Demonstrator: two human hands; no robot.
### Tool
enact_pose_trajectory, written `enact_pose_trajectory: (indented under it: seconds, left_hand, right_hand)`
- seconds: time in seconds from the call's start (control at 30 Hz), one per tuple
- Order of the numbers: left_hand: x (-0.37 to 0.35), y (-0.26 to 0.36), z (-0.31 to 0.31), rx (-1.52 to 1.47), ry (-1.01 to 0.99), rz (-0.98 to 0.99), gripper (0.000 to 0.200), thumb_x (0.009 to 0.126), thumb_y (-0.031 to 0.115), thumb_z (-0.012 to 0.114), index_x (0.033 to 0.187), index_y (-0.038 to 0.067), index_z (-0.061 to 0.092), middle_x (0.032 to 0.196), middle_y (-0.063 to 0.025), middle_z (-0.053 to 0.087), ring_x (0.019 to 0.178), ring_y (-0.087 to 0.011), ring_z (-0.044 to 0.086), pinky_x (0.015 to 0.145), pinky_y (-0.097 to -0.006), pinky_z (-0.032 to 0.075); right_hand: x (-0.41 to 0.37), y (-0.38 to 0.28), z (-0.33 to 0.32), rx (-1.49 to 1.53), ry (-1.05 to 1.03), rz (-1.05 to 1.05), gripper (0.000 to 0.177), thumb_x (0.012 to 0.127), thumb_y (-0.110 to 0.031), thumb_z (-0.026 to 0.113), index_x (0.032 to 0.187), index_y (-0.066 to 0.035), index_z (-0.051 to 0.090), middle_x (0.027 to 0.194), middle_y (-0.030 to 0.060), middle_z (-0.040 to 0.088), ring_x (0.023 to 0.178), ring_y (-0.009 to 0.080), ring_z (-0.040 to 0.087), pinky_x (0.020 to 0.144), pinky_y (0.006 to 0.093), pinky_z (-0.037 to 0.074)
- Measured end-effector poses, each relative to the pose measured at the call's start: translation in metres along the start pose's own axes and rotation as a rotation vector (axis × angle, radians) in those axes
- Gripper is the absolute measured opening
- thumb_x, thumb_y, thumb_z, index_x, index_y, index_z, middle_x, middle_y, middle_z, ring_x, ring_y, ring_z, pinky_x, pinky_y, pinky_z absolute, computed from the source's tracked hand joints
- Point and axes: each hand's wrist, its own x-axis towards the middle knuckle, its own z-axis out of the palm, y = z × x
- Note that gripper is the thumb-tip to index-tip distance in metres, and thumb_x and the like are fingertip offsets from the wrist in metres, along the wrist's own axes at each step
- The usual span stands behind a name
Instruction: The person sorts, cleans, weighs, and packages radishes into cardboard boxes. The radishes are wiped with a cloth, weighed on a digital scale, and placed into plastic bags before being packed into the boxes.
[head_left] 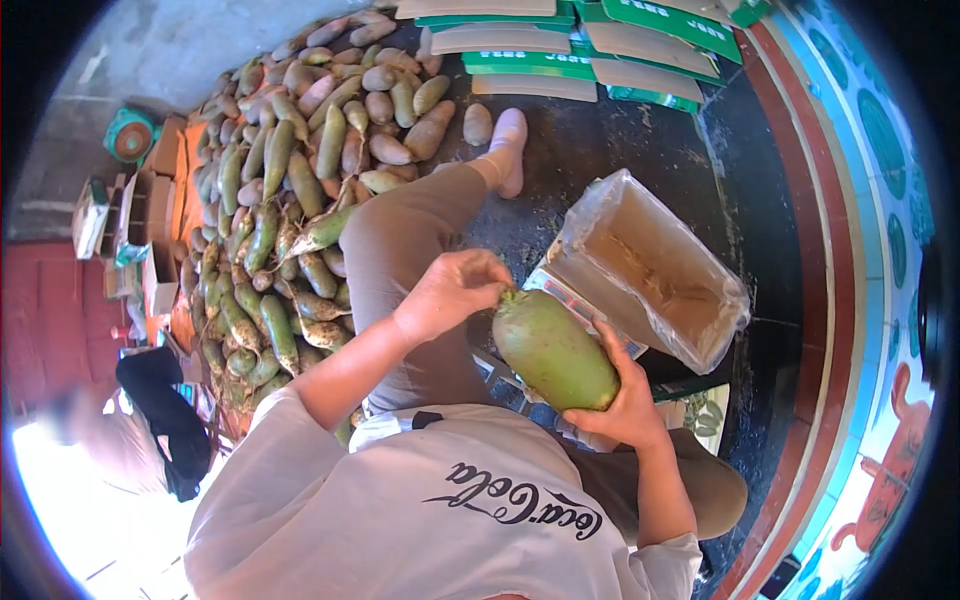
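Slantwise, the green gourd (553,350) points stem-end up-left; left hand (452,292) pinches that end, right hand (628,405) cups the base.

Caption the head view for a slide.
Left hand and right hand hold a green vegetable beside a plastic-lined box and a vegetable pile.

Dark floor (610,150) carries: heap of green and brown vegetables (290,170); stacked flat cartons (500,38); one open plastic-lined carton (650,262).
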Motion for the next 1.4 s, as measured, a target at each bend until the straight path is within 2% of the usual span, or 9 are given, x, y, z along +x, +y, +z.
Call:
enact_pose_trajectory:
  seconds: [0.33,0.43,0.67,0.8,0.9,0.93,1.03,1.17,1.4]
  left_hand:
    - [0.005,0.005,0.001,0.151,-0.094,0.153,0.008,0.077,-0.001,0.063,0.085,-0.002,0.064,0.086,-0.0056,0.060,0.081,-0.0105,0.057,0.073,-0.0242,0.046]
    - [0.005,0.006,0.005,0.084,-0.052,0.119,0.006,0.077,-0.001,0.063,0.083,-0.002,0.063,0.082,-0.0046,0.060,0.078,-0.0094,0.057,0.072,-0.0234,0.046]
    - [0.019,-0.009,0.017,-0.138,0.027,0.050,0.006,0.076,-0.003,0.063,0.080,0.000,0.059,0.081,-0.0013,0.060,0.074,-0.0066,0.057,0.067,-0.0217,0.047]
    - [0.021,-0.015,0.024,0.014,-0.076,0.093,0.006,0.076,-0.001,0.064,0.079,0.001,0.059,0.079,-0.0043,0.062,0.074,-0.0133,0.061,0.066,-0.0272,0.049]
    - [0.029,-0.002,0.014,0.865,-0.091,0.146,0.007,0.077,0.004,0.064,0.080,0.000,0.059,0.078,-0.0097,0.062,0.068,-0.0250,0.061,0.067,-0.0345,0.050]
    - [0.031,-0.002,0.015,1.086,-0.108,0.139,0.014,0.073,0.003,0.063,0.086,0.001,0.058,0.087,-0.0137,0.061,0.077,-0.0331,0.058,0.073,-0.0391,0.049]
    - [0.039,-0.001,0.021,1.095,0.080,0.538,0.026,0.067,-0.002,0.061,0.092,0.000,0.057,0.098,-0.0148,0.058,0.090,-0.0328,0.055,0.079,-0.0387,0.047]
    - [0.058,0.005,0.048,1.091,0.092,0.770,0.038,0.062,-0.001,0.061,0.100,0.000,0.057,0.120,-0.0168,0.048,0.115,-0.0342,0.044,0.093,-0.0420,0.039]
    - [0.084,-0.031,0.082,1.305,-0.122,0.593,0.046,0.069,0.011,0.064,0.112,0.003,0.051,0.128,-0.0174,0.041,0.130,-0.0351,0.027,0.101,-0.0594,0.022]
  right_hand:
    - [0.001,-0.008,-0.008,0.039,-0.014,0.033,0.098,0.050,-0.015,0.079,0.136,-0.001,0.032,0.120,0.0153,0.051,0.111,0.0214,0.049,0.096,0.0335,0.036]
    - [0.001,-0.006,-0.004,0.149,0.002,0.140,0.110,0.050,-0.038,0.081,0.135,0.007,0.028,0.129,0.0183,0.042,0.120,0.0243,0.042,0.102,0.0346,0.029]
    - [-0.005,0.000,-0.014,0.290,0.034,0.178,0.105,0.050,-0.031,0.081,0.134,0.006,0.031,0.128,0.0167,0.044,0.120,0.0229,0.042,0.101,0.0335,0.031]
    - [-0.016,0.001,-0.028,0.369,0.113,0.203,0.106,0.050,-0.037,0.082,0.133,0.008,0.032,0.128,0.0157,0.044,0.120,0.0229,0.041,0.101,0.0328,0.029]
    - [-0.021,-0.013,-0.044,0.397,0.201,0.207,0.107,0.049,-0.038,0.083,0.132,0.007,0.034,0.128,0.0146,0.044,0.119,0.0225,0.042,0.101,0.0323,0.030]
    - [-0.022,-0.018,-0.055,0.364,0.227,0.196,0.106,0.049,-0.038,0.083,0.132,0.007,0.034,0.128,0.0145,0.044,0.119,0.0224,0.043,0.101,0.0322,0.030]
    - [-0.013,-0.045,-0.083,0.207,0.288,0.184,0.100,0.052,-0.032,0.081,0.132,0.007,0.034,0.127,0.0145,0.045,0.118,0.0223,0.044,0.101,0.0320,0.031]
    - [0.018,-0.056,-0.121,-0.021,0.252,0.243,0.096,0.053,-0.029,0.079,0.132,0.005,0.036,0.125,0.0151,0.048,0.114,0.0217,0.047,0.097,0.0317,0.035]
    - [0.112,-0.007,-0.124,-0.624,-0.085,0.409,0.086,0.058,-0.033,0.074,0.131,-0.004,0.041,0.116,0.0203,0.055,0.106,0.0256,0.054,0.091,0.0314,0.041]
